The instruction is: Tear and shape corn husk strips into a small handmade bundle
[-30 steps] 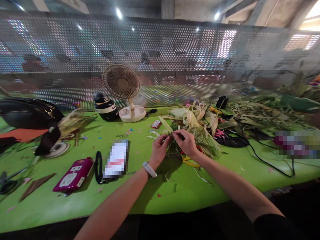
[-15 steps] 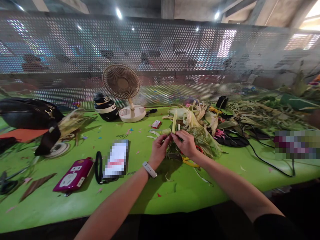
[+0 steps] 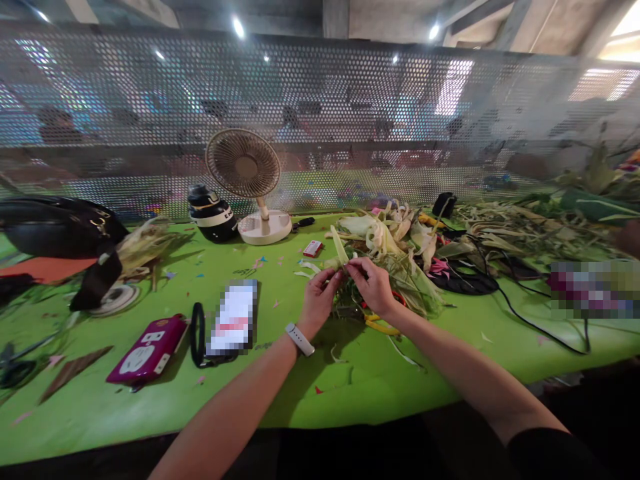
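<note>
Between my fingertips stands a narrow pale-green strip of corn husk (image 3: pixel 339 245), its upper end tilted to the left. My left hand (image 3: pixel 321 291) pinches it near its lower end; a pale watch band circles that wrist. On the other side my right hand (image 3: pixel 373 285) is closed in a pinch on the same strip, fingertips close to the left ones. The strip's lowest part is hidden by my fingers. Just behind and beneath lies a heap of corn husks (image 3: pixel 383 237). Yellow-and-red handles (image 3: pixel 383 325) show beside my right wrist.
A fan (image 3: pixel 265 229), a black bottle (image 3: pixel 215 220) and a small red-and-white box (image 3: pixel 313 249) stand farther back. To the left lie a phone (image 3: pixel 233 317), a magenta pouch (image 3: pixel 147 352) and a black bag (image 3: pixel 60 227). A black cable (image 3: pixel 537 328) crosses the right side; perforated metal panels (image 3: pixel 320 100) rise behind.
The top of the husk strip has tipped from nearly upright over to the left. My right fingers have shifted slightly; my left hand stays in place.
</note>
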### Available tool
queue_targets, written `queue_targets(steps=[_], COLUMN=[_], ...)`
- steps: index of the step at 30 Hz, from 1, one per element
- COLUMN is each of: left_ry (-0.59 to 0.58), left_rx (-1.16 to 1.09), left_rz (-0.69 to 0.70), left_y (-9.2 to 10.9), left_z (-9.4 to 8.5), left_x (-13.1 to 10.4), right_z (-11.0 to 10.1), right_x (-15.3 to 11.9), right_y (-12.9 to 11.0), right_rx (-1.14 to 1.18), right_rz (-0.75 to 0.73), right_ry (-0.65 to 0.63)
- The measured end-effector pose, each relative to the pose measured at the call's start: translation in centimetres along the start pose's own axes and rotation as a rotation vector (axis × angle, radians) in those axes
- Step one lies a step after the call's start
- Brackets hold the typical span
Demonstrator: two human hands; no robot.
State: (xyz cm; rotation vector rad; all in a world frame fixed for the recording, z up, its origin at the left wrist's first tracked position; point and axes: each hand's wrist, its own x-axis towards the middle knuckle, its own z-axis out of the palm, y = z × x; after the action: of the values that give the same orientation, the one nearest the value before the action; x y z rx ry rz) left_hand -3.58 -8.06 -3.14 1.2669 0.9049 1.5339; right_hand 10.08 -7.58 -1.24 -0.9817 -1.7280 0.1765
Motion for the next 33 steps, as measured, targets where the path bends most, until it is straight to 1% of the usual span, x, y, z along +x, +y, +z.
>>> queue_targets(steps=[2, 6, 10, 15, 19, 23, 27, 33], left_ry=[-0.004, -0.018, -0.017, -0.02, -0.012, -0.015, -0.017, -0.003], left_rx=[-0.003, -0.003, 0.012, 0.02, 0.004, 0.007, 0.058, 0.067], left_rz=[-0.006, -0.009, -0.013, 0.007, 0.007, 0.006, 0.031, 0.035], left_y=[0.05, 0.17, 0.13, -0.13, -0.28, -0.55, -0.75, -0.25], left_z=[-0.02, -0.02, -0.03, -0.11, -0.15, -0.26, -0.41, -0.26], left_x=[-0.02, -0.06, -0.08, 0.04, 0.12, 0.19, 0.24, 0.13], right_z=[-0.05, 0.08, 0.15, -0.02, -0.03, 0.0, -0.02, -0.02], right_x=[-0.03, -0.25, -0.45, -0.61, -0.69, -0.66, -0.65, -0.66], right_y=[-0.07, 0.08, 0.24, 0.21, 0.26, 0.2, 0.14, 0.24], right_rx=[-0.002, -0.031, -0.096, -0.181, -0.235, -0.232, -0.207, -0.22], right_rz=[0.002, -0.068, -0.122, -0.181, -0.224, -0.224, -0.212, -0.262], right_ry=[-0.004, -0.02, -0.023, -0.067, -0.077, -0.086, -0.066, -0.052])
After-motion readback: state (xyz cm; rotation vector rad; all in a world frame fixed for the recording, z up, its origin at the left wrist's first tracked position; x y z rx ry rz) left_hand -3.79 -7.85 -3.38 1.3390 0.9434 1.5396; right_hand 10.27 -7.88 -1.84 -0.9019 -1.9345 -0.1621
